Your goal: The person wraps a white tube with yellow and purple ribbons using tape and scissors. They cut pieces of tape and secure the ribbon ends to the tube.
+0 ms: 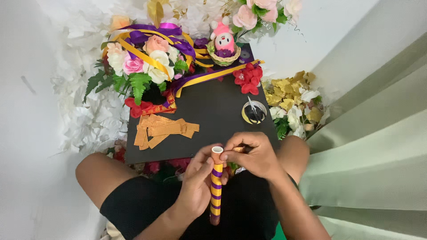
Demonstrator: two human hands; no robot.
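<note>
The left hand (195, 186) is gripping a purple-and-yellow striped ribbon-wrapped tube (216, 186), just below the black board (213, 111). The right hand (251, 155) is pinching its orange top; loosening there would likely unravel the wrap.

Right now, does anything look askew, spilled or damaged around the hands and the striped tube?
Nothing looks damaged or spilled. The left hand grips the purple-and-yellow striped tube upright while the right hand presses an orange strip at its top. The orange paper strips lie in a loose, uneven pile on the black board.
</note>
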